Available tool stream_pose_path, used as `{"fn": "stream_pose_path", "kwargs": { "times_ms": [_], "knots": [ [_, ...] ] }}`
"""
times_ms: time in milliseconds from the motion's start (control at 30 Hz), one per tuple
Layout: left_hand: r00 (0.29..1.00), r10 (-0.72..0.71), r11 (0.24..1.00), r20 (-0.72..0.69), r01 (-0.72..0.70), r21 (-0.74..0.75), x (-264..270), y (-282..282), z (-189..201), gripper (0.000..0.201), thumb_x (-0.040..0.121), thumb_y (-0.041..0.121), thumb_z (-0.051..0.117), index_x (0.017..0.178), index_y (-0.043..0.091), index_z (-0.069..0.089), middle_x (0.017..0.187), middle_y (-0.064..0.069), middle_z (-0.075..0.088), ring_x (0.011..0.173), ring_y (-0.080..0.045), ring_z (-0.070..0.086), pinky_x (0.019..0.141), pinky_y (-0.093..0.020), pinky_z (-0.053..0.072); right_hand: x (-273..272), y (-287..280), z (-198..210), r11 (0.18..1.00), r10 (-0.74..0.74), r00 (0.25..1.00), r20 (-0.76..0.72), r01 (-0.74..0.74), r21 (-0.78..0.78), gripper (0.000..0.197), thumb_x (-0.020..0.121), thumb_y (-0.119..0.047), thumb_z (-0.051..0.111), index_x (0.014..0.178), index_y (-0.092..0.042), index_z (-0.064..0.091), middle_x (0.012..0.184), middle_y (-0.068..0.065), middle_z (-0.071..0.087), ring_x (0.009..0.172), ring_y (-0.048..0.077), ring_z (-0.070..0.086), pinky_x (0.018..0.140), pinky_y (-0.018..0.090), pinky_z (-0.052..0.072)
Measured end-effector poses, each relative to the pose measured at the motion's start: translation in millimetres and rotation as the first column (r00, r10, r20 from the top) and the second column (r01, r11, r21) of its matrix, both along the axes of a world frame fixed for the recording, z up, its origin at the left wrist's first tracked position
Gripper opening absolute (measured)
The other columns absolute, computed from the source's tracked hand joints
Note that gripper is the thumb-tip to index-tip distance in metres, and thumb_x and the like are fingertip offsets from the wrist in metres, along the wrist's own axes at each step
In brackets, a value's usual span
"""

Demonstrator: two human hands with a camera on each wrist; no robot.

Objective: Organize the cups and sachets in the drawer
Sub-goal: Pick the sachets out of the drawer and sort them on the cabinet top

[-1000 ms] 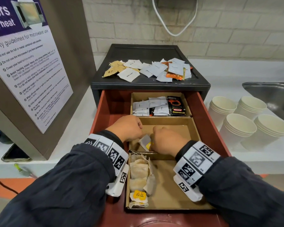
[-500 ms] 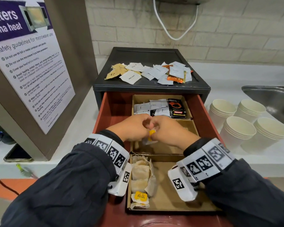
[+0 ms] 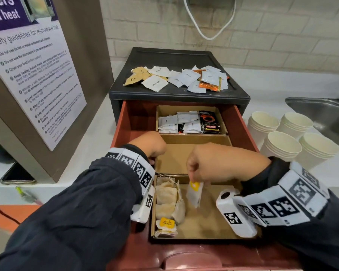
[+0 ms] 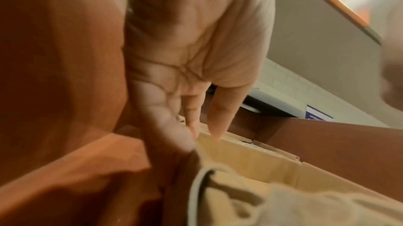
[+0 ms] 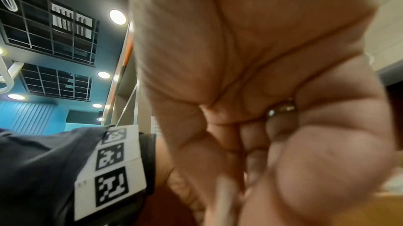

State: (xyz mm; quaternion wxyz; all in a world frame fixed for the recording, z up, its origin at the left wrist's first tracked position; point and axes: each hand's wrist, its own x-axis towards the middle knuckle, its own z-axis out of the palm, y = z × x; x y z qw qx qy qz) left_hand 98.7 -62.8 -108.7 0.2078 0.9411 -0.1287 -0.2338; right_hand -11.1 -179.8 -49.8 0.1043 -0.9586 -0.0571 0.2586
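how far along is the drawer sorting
Partly done. The back compartment holds sachets, and tea bags line the front compartment's left side. The right hand pinches one more tea bag over that compartment; the left hand rests at the divider edge. Left: loose sachets on top and the cup stacks outside.
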Motion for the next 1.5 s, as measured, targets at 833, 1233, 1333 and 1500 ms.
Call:
{"fn": "stream_pose_path", "kwargs": {
  "times_ms": [833,1233,1333,1500],
  "knots": [
    [0.993,-0.101,0.980,-0.056,0.109,0.168,1.8,-8.8,-0.8,0.048,0.093,-0.005,0.030,0.141,-0.005,0.032,0.143,-0.024,0.038,0.062,-0.025,0.052,0.079,-0.040,0.054,-5.9,6.6,-28.4,0.965,0.221,0.872,-0.437,-0.131,0.226,0.038,0.091,-0.005,0.052,0.128,-0.012,0.055,0.124,0.009,0.062,0.090,0.010,0.053,0.069,0.023,0.046],
    [0.992,-0.096,0.982,-0.078,0.107,0.154,-2.1,-7.1,2.7,0.050,0.093,-0.006,0.029,0.142,-0.003,0.030,0.143,-0.027,0.036,0.098,-0.038,0.064,0.084,-0.041,0.053,0.0,4.3,-37.2,0.956,0.198,0.899,-0.391,-0.265,-0.125,0.033,0.094,-0.006,0.040,0.120,-0.007,0.061,0.111,0.012,0.061,0.077,0.020,0.049,0.054,0.021,0.039],
    [0.993,-0.085,0.985,-0.082,0.096,0.145,-2.8,-6.3,3.2,0.051,0.093,-0.006,0.030,0.143,-0.001,0.029,0.143,-0.026,0.036,0.092,-0.036,0.062,0.084,-0.040,0.053,-0.9,8.3,-38.6,0.938,0.259,0.880,-0.399,-0.327,-0.112,0.042,0.093,-0.002,0.038,0.129,-0.014,0.056,0.127,0.008,0.056,0.095,0.024,0.050,0.068,0.025,0.037],
    [0.993,-0.084,0.986,-0.081,0.095,0.135,-2.1,-7.1,2.8,0.054,0.093,-0.005,0.030,0.146,0.002,0.024,0.142,-0.025,0.036,0.072,-0.029,0.057,0.070,-0.035,0.053,-0.3,10.2,-45.3,0.917,0.320,0.866,-0.383,-0.385,-0.105,0.054,0.089,0.006,0.034,0.134,-0.017,0.051,0.136,0.006,0.047,0.110,0.023,0.046,0.076,0.019,0.029]
  ]
}}
